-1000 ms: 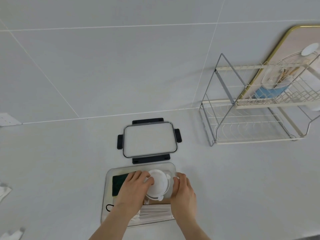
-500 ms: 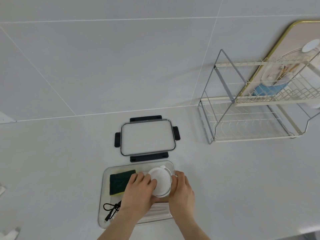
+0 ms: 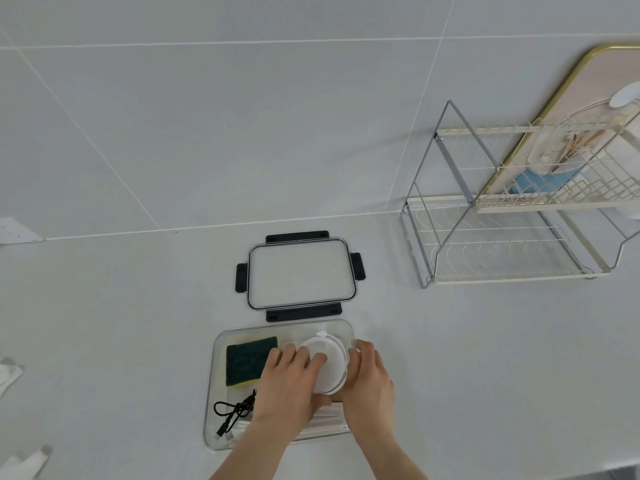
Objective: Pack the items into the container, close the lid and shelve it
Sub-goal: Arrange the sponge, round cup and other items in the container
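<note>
A view from above of a pale grey worktop that meets a grey tiled wall at the far side. Near the bottom centre sits a clear rectangular container, open at the top. Both of a person's bare hands reach into its right half. The left hand lies with fingers spread over the left part of a small round white tub, and the right hand curls against the tub's right side, so the tub is held between the two; each grip is partly closed around it. The tub sits in the far right part of the container.

In the far left part of the container lies a dark green sponge with a yellow underside showing along its near edge. In the near left corner is a coiled black cable with a plug at its end. Something pale and flat lies in the near right part, mostly hidden by the hands; it cannot be made out.

Just beyond the container lies its lid, flat on the worktop, clear with four black clips folded outward, one on each side.

Far right stands a two-level wire rack in cream and silver. Behind it a gold-edged board leans against the wall. At the far left edge is a white wall plate, and bits of white cloth show at the near left.

No brand names, labels or writing can be read anywhere.
</note>
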### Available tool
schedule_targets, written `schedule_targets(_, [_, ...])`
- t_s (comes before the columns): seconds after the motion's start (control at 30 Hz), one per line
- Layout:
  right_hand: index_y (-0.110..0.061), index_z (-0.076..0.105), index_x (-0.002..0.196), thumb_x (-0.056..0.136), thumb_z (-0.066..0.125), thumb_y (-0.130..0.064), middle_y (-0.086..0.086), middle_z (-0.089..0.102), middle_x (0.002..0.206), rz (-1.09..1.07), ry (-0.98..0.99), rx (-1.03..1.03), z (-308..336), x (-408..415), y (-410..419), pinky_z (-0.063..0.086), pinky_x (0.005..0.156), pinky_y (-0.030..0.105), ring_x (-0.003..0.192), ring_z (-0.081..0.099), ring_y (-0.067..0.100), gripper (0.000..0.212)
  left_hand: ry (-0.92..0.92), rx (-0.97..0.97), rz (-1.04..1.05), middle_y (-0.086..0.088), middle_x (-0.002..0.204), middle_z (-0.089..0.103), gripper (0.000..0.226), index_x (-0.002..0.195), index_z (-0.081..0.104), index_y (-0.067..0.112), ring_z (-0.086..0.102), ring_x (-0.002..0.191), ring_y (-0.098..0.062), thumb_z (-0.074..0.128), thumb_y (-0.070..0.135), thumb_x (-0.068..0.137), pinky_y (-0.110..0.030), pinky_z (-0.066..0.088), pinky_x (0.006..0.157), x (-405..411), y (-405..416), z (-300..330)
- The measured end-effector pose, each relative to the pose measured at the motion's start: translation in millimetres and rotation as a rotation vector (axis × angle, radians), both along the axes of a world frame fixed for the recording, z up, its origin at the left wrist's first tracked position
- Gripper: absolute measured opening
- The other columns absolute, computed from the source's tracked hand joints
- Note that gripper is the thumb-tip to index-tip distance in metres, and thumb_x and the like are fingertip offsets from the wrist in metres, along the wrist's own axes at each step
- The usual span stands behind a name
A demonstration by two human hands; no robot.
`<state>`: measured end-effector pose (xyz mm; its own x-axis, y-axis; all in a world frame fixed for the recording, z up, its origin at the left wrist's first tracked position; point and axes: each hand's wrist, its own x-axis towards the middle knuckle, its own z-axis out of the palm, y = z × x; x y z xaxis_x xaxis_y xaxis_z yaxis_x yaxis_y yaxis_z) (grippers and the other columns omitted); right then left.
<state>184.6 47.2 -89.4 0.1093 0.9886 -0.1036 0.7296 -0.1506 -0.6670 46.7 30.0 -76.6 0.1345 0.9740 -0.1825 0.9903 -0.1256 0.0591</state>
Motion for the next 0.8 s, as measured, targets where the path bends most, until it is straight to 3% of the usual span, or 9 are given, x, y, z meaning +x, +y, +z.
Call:
schedule_targets(0.1, [-0.025,0.052,0.113,0.099,0.043,-0.028,-0.006,0.061,0.096,-0.002,0.030,0.002,4,-2,3,0.043,0.062,0.036,0.075,0.057,0.021,0.017,-0.002,0.005,0.084,-0.003,0.110,0.060,0.055,0.120,0.050,0.024,0.050,0.105,-0.029,0.061,0.057,0.078,-0.042,0.034,0.093,5,7,3])
schedule_targets(0.23, [-0.024,0.053,0.114,0.100,0.038,-0.030,-0.004,0.062,0.099,-0.001,0.044,0.000,7,-4,3,0.042,0.064,0.036,0.076,0.056,0.022,0.021,0.012,-0.029,0.117,-0.004,0.118,0.057,0.058,0.122,0.046,0.023,0.047,0.111,-0.030,0.056,0.060,0.080,-0.043,0.031,0.098,12,9,7])
schedule_targets(0.43, [-0.025,0.052,0.111,0.100,0.037,-0.033,-0.003,0.062,0.097,0.001,0.055,0.004,9,-3,1,0.047,0.066,0.040,0.076,0.058,0.025,0.020,-0.070,0.018,0.077,0.005,0.102,0.060,0.076,0.118,0.048,0.032,0.054,0.095,-0.023,0.068,0.069,0.055,-0.039,0.038,0.086,-6,4,14])
schedule_targets(0.57, [-0.023,0.053,0.116,0.099,0.040,-0.034,0.001,0.062,0.107,-0.034,0.046,-0.008,6,-3,1,0.045,0.066,0.037,0.083,0.061,0.027,0.024,-0.207,0.102,0.188,0.015,0.092,0.057,0.056,0.109,0.051,0.038,0.055,0.087,-0.014,0.075,0.057,0.062,-0.030,0.043,0.082,-37,-6,31])
schedule_targets(0.7, [-0.015,0.057,0.116,0.096,0.051,-0.028,0.001,0.057,0.111,0.047,-0.092,0.285,18,-1,-2,0.048,0.075,0.036,0.100,0.055,0.023,0.025,-0.249,0.049,0.200,0.019,0.085,0.059,0.035,0.094,0.052,0.037,0.056,0.077,-0.007,0.076,0.031,0.070,-0.022,0.039,0.070,-86,-26,41])
schedule_targets(0.8, [-0.021,0.061,0.101,0.089,0.061,-0.021,-0.005,0.062,0.096,0.344,-0.112,0.420,32,-10,-8,0.048,0.070,0.033,0.086,0.056,0.019,0.011,-0.188,-0.072,0.061,0.018,0.082,0.060,0.036,0.091,0.052,0.039,0.054,0.073,-0.007,0.077,0.027,0.068,-0.021,0.036,0.068,-110,-39,41])
